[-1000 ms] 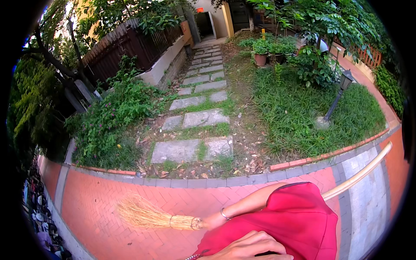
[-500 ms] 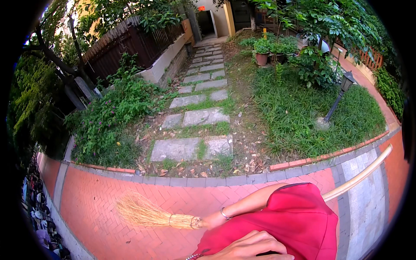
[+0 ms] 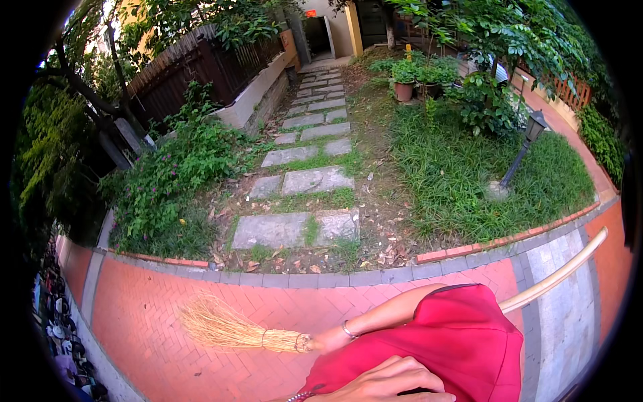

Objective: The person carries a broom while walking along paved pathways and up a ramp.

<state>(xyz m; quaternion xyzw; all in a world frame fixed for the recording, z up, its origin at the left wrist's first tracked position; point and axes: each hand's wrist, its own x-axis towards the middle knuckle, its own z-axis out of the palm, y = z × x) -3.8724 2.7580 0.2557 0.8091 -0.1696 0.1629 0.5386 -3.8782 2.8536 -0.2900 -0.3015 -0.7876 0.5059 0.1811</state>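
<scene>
A straw broom is held sideways over the brick paving, its splayed bristles pointing left. My right hand, with a silver bracelet at the wrist, is closed around it just behind the bound straw. The pale handle emerges to the right from behind my red sleeve. At the bottom edge, my left hand lies against the red cloth, fingers bent together, with a beaded bracelet at its wrist. A small dark patch shows under those fingers; what it is stays hidden.
Beyond a grey kerb, stone slabs lead through soil and fallen leaves to a doorway. A lamp post stands in grass at right. Potted plants, purple-flowered shrubs and a brown fence flank the path.
</scene>
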